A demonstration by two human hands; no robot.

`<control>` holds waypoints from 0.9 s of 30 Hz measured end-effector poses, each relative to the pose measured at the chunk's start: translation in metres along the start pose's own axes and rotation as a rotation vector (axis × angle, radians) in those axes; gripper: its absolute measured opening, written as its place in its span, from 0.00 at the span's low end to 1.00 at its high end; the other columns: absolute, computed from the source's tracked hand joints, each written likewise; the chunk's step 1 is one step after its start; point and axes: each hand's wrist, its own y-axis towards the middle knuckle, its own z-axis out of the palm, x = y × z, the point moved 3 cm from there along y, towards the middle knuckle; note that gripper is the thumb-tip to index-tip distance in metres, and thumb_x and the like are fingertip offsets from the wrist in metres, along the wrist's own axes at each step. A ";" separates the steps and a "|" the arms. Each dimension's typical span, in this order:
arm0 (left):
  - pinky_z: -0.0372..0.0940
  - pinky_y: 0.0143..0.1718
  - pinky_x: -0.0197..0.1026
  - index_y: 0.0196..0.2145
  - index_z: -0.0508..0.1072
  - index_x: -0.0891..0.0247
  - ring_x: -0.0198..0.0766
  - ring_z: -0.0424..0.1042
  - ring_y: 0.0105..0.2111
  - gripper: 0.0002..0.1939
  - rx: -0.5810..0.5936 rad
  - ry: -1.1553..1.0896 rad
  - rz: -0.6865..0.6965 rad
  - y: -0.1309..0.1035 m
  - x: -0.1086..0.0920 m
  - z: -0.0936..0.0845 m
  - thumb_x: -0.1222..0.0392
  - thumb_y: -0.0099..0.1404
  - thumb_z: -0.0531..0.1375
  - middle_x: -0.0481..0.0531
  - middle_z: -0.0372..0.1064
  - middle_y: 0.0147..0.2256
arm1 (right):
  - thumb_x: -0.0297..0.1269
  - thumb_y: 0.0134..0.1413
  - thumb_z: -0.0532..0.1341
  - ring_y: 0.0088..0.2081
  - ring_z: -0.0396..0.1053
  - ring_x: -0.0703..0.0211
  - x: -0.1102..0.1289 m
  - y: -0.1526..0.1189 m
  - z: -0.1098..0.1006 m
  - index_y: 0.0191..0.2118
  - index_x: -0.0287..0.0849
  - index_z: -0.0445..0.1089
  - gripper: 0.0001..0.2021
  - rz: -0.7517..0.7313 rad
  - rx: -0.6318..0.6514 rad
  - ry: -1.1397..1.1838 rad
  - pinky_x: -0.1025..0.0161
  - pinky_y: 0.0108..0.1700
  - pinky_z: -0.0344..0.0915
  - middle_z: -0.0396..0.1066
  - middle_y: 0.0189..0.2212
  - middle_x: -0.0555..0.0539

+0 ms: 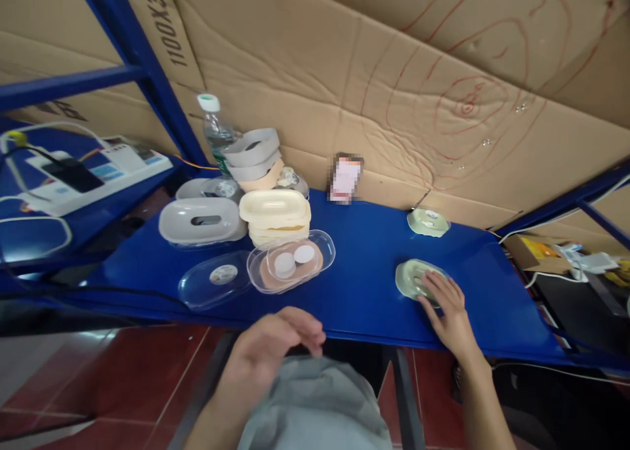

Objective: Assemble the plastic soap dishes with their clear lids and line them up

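Note:
My right hand is on a pale green oval container on the blue table. Its fingers reach over the lid and the thumb lies along the near edge, so it grips the container's right end. A second pale green oval container sits farther back, against the cardboard. My left hand hovers over my lap, just short of the table's front edge. Its fingers are loosely bent and apart, with nothing seen in them. Nearest to it is a clear oval tray with a pinkish insert and two white round pieces.
Left of centre stand stacked cream trays, a grey oval tray, grey rings and a water bottle. A clear lid lies near the front edge. A phone leans on the cardboard. A power strip is far left.

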 end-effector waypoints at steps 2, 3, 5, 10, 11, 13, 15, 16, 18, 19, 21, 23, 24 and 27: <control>0.73 0.25 0.43 0.48 0.73 0.50 0.44 0.79 0.31 0.23 0.036 -0.343 -0.104 0.003 0.000 0.002 0.34 0.78 0.47 0.52 0.76 0.34 | 0.45 0.75 0.58 0.67 0.70 0.38 -0.023 0.008 0.001 0.68 0.54 0.68 0.20 0.051 -0.012 0.028 0.30 0.71 0.57 0.73 0.65 0.40; 0.71 0.22 0.42 0.47 0.72 0.50 0.44 0.77 0.28 0.24 0.053 -0.429 -0.147 0.004 0.002 0.005 0.34 0.78 0.46 0.51 0.73 0.30 | 0.45 0.76 0.57 0.66 0.71 0.37 -0.030 0.013 0.000 0.67 0.55 0.69 0.20 0.077 -0.020 0.020 0.28 0.71 0.57 0.74 0.65 0.40; 0.70 0.23 0.42 0.45 0.72 0.52 0.44 0.75 0.27 0.22 0.034 -0.423 -0.160 0.006 0.004 0.010 0.36 0.78 0.48 0.50 0.70 0.27 | 0.43 0.75 0.55 0.66 0.70 0.33 -0.034 0.022 -0.004 0.65 0.58 0.72 0.19 0.137 -0.063 -0.036 0.25 0.71 0.54 0.73 0.65 0.39; 0.74 0.35 0.47 0.45 0.76 0.53 0.44 0.76 0.37 0.07 -0.420 0.258 0.216 -0.006 0.000 0.006 0.54 0.78 0.57 0.53 0.75 0.35 | 0.43 0.74 0.57 0.68 0.68 0.35 0.020 0.024 -0.018 0.67 0.56 0.71 0.20 0.156 -0.069 0.100 0.30 0.67 0.66 0.69 0.68 0.39; 0.74 0.38 0.48 0.45 0.76 0.53 0.43 0.76 0.39 0.07 -0.508 0.400 0.313 -0.010 -0.003 0.003 0.59 0.77 0.57 0.52 0.75 0.37 | 0.43 0.75 0.57 0.67 0.70 0.38 0.034 0.021 -0.016 0.67 0.55 0.71 0.20 0.107 0.012 0.181 0.34 0.65 0.70 0.71 0.66 0.40; 0.74 0.42 0.49 0.49 0.76 0.52 0.43 0.76 0.42 0.11 -0.544 0.615 0.406 -0.011 -0.006 -0.001 0.65 0.75 0.58 0.52 0.76 0.41 | 0.43 0.75 0.58 0.64 0.73 0.42 0.053 0.013 -0.008 0.64 0.54 0.73 0.18 0.046 0.145 0.275 0.39 0.63 0.73 0.75 0.63 0.42; 0.74 0.47 0.51 0.53 0.75 0.51 0.44 0.77 0.46 0.15 -0.462 0.803 0.375 -0.005 -0.007 -0.005 0.67 0.74 0.60 0.53 0.76 0.45 | 0.44 0.75 0.58 0.61 0.76 0.42 0.050 0.006 -0.002 0.61 0.53 0.76 0.16 0.080 0.160 0.248 0.39 0.61 0.74 0.78 0.59 0.42; 0.73 0.50 0.53 0.55 0.74 0.51 0.46 0.76 0.49 0.16 -0.427 0.907 0.330 0.000 -0.008 -0.008 0.66 0.73 0.61 0.53 0.76 0.48 | 0.45 0.75 0.58 0.60 0.77 0.41 0.042 0.004 0.000 0.60 0.52 0.76 0.16 0.117 0.130 0.207 0.38 0.61 0.74 0.78 0.58 0.42; 0.68 0.59 0.60 0.56 0.74 0.50 0.51 0.74 0.55 0.17 -0.390 1.130 0.236 0.009 -0.006 -0.012 0.64 0.72 0.63 0.56 0.74 0.55 | 0.46 0.75 0.58 0.58 0.77 0.39 0.018 0.001 0.001 0.60 0.50 0.76 0.16 0.181 0.059 0.100 0.37 0.60 0.73 0.79 0.57 0.40; 0.64 0.63 0.64 0.56 0.74 0.51 0.54 0.72 0.59 0.17 -0.381 1.231 0.197 0.013 -0.005 -0.013 0.62 0.72 0.64 0.58 0.72 0.58 | 0.46 0.75 0.58 0.60 0.76 0.37 0.005 0.001 0.000 0.61 0.50 0.76 0.17 0.204 0.019 0.038 0.37 0.60 0.72 0.77 0.59 0.38; 0.54 0.68 0.72 0.58 0.74 0.50 0.61 0.68 0.64 0.18 -0.354 1.374 0.148 0.017 0.000 -0.016 0.60 0.72 0.65 0.60 0.69 0.64 | 0.45 0.74 0.59 0.65 0.70 0.31 -0.019 0.002 -0.005 0.64 0.48 0.73 0.20 0.246 -0.080 -0.098 0.35 0.63 0.69 0.69 0.67 0.32; 0.47 0.70 0.76 0.60 0.73 0.49 0.64 0.66 0.67 0.20 -0.324 1.452 0.134 0.018 0.006 -0.018 0.60 0.72 0.65 0.61 0.67 0.66 | 0.45 0.73 0.60 0.70 0.62 0.26 -0.036 0.006 -0.010 0.68 0.47 0.71 0.22 0.262 -0.153 -0.202 0.35 0.64 0.66 0.58 0.74 0.29; 0.45 0.70 0.77 0.61 0.72 0.48 0.65 0.65 0.68 0.22 -0.317 1.477 0.132 0.018 0.009 -0.020 0.59 0.72 0.65 0.61 0.67 0.67 | 0.45 0.73 0.60 0.71 0.61 0.25 -0.041 0.009 -0.011 0.69 0.48 0.70 0.23 0.244 -0.153 -0.227 0.35 0.63 0.65 0.56 0.75 0.29; 0.42 0.70 0.78 0.62 0.71 0.48 0.64 0.68 0.66 0.22 -0.319 1.523 0.159 0.018 0.012 -0.027 0.59 0.72 0.65 0.59 0.73 0.62 | 0.46 0.75 0.58 0.63 0.70 0.31 -0.049 0.022 -0.008 0.70 0.47 0.68 0.24 0.155 -0.056 -0.251 0.43 0.55 0.69 0.66 0.69 0.29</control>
